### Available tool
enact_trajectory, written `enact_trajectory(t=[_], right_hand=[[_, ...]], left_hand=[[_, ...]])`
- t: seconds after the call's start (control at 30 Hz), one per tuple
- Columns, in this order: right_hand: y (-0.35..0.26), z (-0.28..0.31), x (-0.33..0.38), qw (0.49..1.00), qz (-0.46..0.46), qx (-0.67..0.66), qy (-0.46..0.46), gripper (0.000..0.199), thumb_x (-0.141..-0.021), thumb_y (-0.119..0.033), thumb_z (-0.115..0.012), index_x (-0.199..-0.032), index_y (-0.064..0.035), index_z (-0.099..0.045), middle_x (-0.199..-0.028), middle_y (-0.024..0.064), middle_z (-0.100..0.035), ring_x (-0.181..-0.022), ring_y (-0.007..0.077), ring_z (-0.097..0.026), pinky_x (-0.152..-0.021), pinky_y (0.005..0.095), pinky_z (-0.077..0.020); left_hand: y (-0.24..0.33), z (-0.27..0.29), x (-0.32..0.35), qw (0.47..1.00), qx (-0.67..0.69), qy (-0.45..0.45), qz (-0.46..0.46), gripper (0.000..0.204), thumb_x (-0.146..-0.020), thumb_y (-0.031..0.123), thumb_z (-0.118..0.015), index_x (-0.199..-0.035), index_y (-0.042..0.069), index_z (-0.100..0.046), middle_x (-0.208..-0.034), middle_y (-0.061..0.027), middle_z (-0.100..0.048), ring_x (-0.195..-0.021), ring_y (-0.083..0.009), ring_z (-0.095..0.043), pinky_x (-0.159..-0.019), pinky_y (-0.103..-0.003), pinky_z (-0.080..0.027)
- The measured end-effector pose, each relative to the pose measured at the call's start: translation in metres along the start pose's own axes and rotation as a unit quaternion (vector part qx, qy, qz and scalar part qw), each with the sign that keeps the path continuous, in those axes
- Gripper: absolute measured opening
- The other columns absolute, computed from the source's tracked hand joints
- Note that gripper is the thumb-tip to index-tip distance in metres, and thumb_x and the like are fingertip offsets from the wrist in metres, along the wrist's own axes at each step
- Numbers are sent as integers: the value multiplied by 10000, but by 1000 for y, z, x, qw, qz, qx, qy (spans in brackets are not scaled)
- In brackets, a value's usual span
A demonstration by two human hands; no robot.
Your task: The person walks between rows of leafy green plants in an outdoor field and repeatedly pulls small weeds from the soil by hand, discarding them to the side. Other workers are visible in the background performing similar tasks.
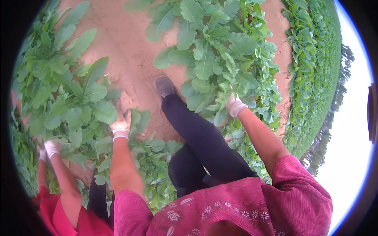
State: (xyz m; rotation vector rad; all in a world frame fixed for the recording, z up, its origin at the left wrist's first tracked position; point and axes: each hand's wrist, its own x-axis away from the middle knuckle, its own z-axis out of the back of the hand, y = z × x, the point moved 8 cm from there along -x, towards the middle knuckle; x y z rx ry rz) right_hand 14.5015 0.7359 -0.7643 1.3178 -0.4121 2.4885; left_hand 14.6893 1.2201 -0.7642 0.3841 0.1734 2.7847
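My left hand (pixel 122 125), in a white glove with bare fingertips, reaches into the edge of the left row of leafy green plants (pixel 95 92). Its fingers are apart, beside broad lobed leaves, and I see nothing held in them. On the right, my right hand (pixel 235 104), gloved the same way, is in among the leaves of a big leafy plant (pixel 206 59). Its fingers are curled together and partly covered by foliage; what they grip, if anything, is hidden.
Bare reddish soil (pixel 122 43) runs between the rows, with my dark shoe (pixel 164 85) on it. At the lower left a co-worker in a red top (pixel 80 216) has gloved hands (pixel 51 148) in the plants. More green rows (pixel 315 78) stretch away right towards trees (pixel 334 98).
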Motion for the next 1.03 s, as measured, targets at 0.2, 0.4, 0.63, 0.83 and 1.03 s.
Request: enact_trajectory(t=[0.2,0.4,0.63,0.83,1.03], right_hand=[[-12,7,-31,954,49,-281,93,303,-966,-286,-473,-1065,-100,-691,-1037,168,-711,-947,338,-684,-779,408,-545],[-35,42,-26,982,-11,153,114,245,-858,-261,-593,-992,-100,-720,-953,145,-726,-903,351,-694,-784,454,-545],[-15,36,-50,961,56,-55,265,232,-916,-235,-600,-1081,-103,-694,-1052,127,-707,-1018,318,-651,-863,435,-519],[-13,71,-14,920,78,-344,171,222,-974,-227,-557,-1079,-52,-645,-927,90,-667,-820,217,-637,-755,370,-529],[107,109,163,603,90,-667,428,502,-1051,-442,-421,-915,-15,-646,-662,73,-583,-615,204,-594,-658,379,-526]], left_hand=[[-18,-10,15,998,65,20,-10,653,-816,341,-694,-1392,68,-550,-1464,-289,-448,-1344,-495,-405,-1130,-578,-309],[-6,-9,7,998,15,48,-46,608,-910,396,-584,-1429,86,-512,-1531,-244,-389,-1394,-473,-359,-1152,-573,-273],[-7,-16,19,988,-24,134,-78,593,-937,418,-574,-1426,88,-515,-1530,-238,-393,-1398,-449,-368,-1148,-564,-273],[-19,-18,7,988,-90,85,-97,563,-918,427,-615,-1401,149,-534,-1470,-202,-466,-1361,-424,-419,-1119,-549,-328],[-20,25,44,985,25,29,-166,580,-888,270,-668,-1420,119,-493,-1442,-181,-489,-1328,-420,-447,-1117,-496,-373]])
